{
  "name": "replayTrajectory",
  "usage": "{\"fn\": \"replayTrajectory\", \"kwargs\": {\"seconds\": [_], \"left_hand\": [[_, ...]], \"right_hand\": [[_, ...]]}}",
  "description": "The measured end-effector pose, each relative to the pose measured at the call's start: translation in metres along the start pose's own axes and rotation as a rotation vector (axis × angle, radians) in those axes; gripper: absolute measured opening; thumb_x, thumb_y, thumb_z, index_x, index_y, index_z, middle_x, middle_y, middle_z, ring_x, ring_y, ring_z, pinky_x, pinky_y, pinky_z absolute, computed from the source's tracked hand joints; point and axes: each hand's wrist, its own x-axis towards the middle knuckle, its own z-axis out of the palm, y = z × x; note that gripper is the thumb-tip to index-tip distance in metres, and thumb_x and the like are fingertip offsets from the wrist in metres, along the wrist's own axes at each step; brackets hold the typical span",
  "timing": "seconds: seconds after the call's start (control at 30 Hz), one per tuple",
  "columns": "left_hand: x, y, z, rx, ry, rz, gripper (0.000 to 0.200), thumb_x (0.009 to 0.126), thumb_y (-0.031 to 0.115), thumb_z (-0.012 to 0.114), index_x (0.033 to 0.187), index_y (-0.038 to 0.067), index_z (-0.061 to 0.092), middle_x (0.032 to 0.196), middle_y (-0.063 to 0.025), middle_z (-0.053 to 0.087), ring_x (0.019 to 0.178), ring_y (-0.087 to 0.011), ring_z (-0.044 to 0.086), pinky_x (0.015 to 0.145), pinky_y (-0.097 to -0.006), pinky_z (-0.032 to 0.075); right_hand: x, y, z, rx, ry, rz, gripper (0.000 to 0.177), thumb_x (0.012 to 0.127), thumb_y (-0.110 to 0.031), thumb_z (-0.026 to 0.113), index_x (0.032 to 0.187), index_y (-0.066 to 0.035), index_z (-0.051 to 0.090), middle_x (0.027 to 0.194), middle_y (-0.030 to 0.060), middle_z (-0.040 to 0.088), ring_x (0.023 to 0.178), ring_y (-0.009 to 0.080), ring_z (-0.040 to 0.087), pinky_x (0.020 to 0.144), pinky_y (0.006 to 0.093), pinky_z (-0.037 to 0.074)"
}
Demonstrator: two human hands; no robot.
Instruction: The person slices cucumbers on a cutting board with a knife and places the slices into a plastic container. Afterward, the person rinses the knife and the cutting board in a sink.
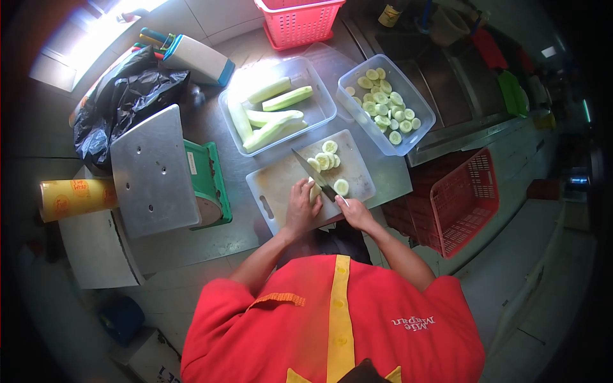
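Note:
My right hand is closed around the handle of a kitchen knife, whose blade points away to the upper left over the white cutting board. Just left of the blade, my left hand grips a piece of peeled cucumber against the board, its fingers curled. One cucumber slice lies right of the blade. Several more slices are bunched near the board's far side. Behind the board stands a clear plastic tub with several peeled cucumbers in it.
A second plastic tub of cucumber slices sits to the right, beside the sink. At left are a green scale with a metal platform, a black plastic bag and a knife block. Red baskets stand behind and at lower right.

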Motion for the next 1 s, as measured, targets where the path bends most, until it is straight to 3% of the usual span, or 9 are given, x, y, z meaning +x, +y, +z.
{"fn": "replayTrajectory", "kwargs": {"seconds": [0.07, 0.2, 0.3, 0.63, 0.87, 1.0], "left_hand": [[-0.002, 0.0, -0.006, 0.026, -0.004, -0.014, 0.047, 0.081, 0.01, 0.07, 0.124, 0.003, 0.052, 0.12, -0.019, 0.052, 0.107, -0.0365, 0.054, 0.093, -0.0443, 0.046], [-0.007, -0.006, -0.005, 0.006, -0.008, -0.042, 0.048, 0.081, 0.01, 0.07, 0.125, 0.004, 0.051, 0.12, -0.0182, 0.052, 0.106, -0.0363, 0.054, 0.093, -0.0448, 0.046], [-0.009, -0.007, 0.001, 0.003, 0.01, -0.045, 0.049, 0.081, 0.01, 0.07, 0.126, 0.004, 0.051, 0.12, -0.0176, 0.052, 0.106, -0.036, 0.053, 0.092, -0.0453, 0.045], [-0.011, -0.005, 0.005, -0.006, 0.043, -0.072, 0.052, 0.077, 0.003, 0.073, 0.123, 0.003, 0.049, 0.119, -0.0197, 0.053, 0.107, -0.0382, 0.054, 0.094, -0.0457, 0.045], [-0.01, -0.009, 0.006, -0.008, 0.04, -0.042, 0.051, 0.077, 0.002, 0.072, 0.123, 0.003, 0.05, 0.118, -0.0201, 0.052, 0.106, -0.0389, 0.053, 0.092, -0.0461, 0.046], [-0.01, -0.005, 0.004, -0.001, 0.058, -0.016, 0.051, 0.078, 0.003, 0.072, 0.124, 0.004, 0.05, 0.117, -0.02, 0.052, 0.106, -0.039, 0.054, 0.092, -0.0459, 0.047]], "right_hand": [[0.014, 0.001, -0.007, 0.078, -0.132, 0.011, 0.064, 0.101, -0.056, 0.039, 0.082, 0.001, 0.06, 0.08, 0.0271, 0.062, 0.082, 0.0496, 0.06, 0.073, 0.0517, 0.045], [-0.003, -0.009, -0.006, -0.007, 0.127, -0.168, 0.055, 0.102, -0.051, 0.042, 0.086, -0.001, 0.06, 0.078, 0.0263, 0.063, 0.081, 0.0496, 0.061, 0.071, 0.0535, 0.046], [-0.036, -0.014, -0.011, -0.115, 0.16, -0.19, 0.047, 0.102, -0.047, 0.044, 0.089, -0.003, 0.057, 0.073, 0.0255, 0.063, 0.076, 0.0496, 0.061, 0.067, 0.0574, 0.046], [-0.091, -0.02, -0.015, -0.181, 0.061, -0.046, 0.039, 0.104, -0.04, 0.044, 0.093, -0.003, 0.052, 0.072, 0.0284, 0.062, 0.074, 0.0526, 0.059, 0.066, 0.0618, 0.044], [-0.054, -0.024, -0.011, -0.261, 0.0, 0.021, 0.046, 0.102, -0.047, 0.043, 0.096, -0.003, 0.057, 0.078, 0.029, 0.065, 0.08, 0.0518, 0.062, 0.072, 0.0606, 0.048], [-0.019, -0.021, 0.005, -0.155, 0.051, -0.035, 0.049, 0.101, -0.048, 0.043, 0.094, -0.003, 0.061, 0.084, 0.0272, 0.066, 0.086, 0.0503, 0.062, 0.075, 0.0583, 0.048]]}}
